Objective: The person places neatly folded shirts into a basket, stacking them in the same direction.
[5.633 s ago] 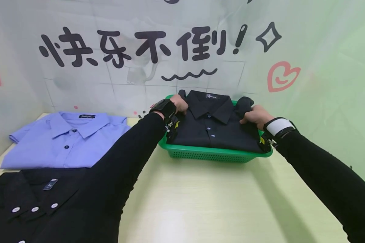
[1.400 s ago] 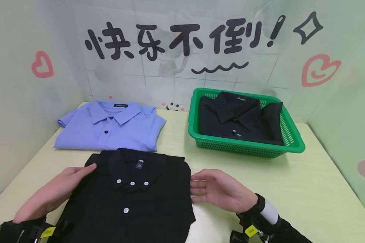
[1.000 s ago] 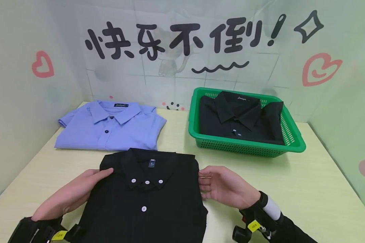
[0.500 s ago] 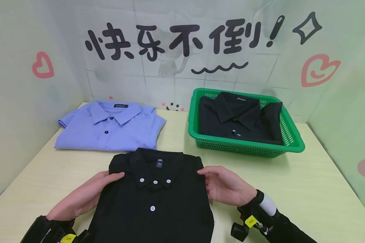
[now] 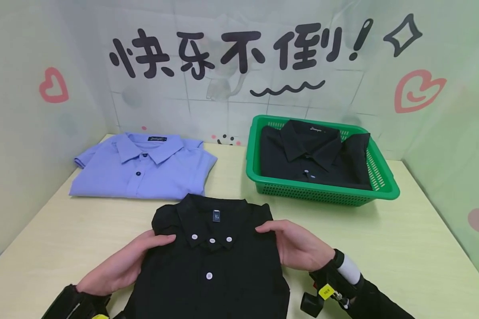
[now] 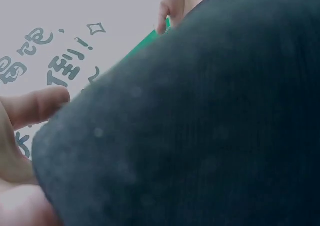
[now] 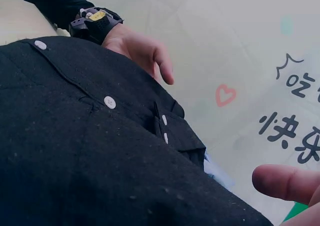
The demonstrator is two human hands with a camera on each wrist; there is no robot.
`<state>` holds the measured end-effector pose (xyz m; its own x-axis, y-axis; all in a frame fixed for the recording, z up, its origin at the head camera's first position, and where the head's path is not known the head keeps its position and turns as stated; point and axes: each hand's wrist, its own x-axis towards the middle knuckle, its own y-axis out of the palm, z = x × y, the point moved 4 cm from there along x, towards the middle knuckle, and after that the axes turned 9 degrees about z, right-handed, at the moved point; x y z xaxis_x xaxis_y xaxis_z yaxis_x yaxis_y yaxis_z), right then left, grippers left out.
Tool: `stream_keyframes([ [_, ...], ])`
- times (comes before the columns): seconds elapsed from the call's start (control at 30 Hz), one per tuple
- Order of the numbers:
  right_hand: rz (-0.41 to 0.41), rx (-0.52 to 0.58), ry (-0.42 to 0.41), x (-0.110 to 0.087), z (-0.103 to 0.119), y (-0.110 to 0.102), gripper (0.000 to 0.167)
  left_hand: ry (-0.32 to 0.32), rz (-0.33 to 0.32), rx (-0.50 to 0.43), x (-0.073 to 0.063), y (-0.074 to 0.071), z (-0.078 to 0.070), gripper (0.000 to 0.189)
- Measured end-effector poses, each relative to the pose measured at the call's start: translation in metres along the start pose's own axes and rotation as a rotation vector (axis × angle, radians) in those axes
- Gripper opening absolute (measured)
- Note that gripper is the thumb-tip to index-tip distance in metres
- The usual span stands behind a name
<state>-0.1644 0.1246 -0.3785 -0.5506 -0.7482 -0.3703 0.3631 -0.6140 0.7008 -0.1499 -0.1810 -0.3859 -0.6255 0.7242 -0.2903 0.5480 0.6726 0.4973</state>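
A folded black shirt (image 5: 219, 274) with white buttons and a dark neck label lies at the front of the table, its lower part cut off by the frame. My left hand (image 5: 123, 263) grips its left side near the shoulder, thumb on top and fingers hidden beneath. On the opposite side my right hand (image 5: 301, 248) holds the shirt likewise, thumb over the front and fingers tucked under the edge. Dark cloth of the shirt (image 6: 190, 126) fills most of the left wrist view. Its buttoned front (image 7: 105, 131) shows in the right wrist view.
A green basket (image 5: 311, 191) stands at the back right, with another folded black shirt (image 5: 303, 155) inside. At the back left lies a folded light-blue shirt (image 5: 143, 173), close behind the front shirt's collar. Printed sheets (image 5: 207, 110) rise along the table's back and sides.
Both hands have left the black shirt in the basket for the front one. That shirt has slid right and narrowed as the hands drew inward, thumbs now over its front.
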Motion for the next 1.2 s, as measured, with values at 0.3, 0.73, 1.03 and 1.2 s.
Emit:
stream_keyframes([
  [0.3,-0.067,-0.044,0.001,-0.004,-0.001,0.006,0.033,0.01,0.095,-0.114,0.003,0.01,0.008,0.042],
  [0.73,-0.101,-0.036,-0.033,-0.008,0.003,0.009,0.036,0.012,-0.084,-0.015,0.004,0.007,0.008,0.049],
  [1.03,-0.082,-0.057,-0.059,-0.014,0.009,0.014,0.034,0.017,-0.167,0.052,0.0,0.004,0.005,0.047],
  [1.2,-0.083,-0.103,-0.083,-0.02,0.015,0.019,0.032,0.018,-0.171,0.063,-0.001,0.004,0.004,0.048],
])
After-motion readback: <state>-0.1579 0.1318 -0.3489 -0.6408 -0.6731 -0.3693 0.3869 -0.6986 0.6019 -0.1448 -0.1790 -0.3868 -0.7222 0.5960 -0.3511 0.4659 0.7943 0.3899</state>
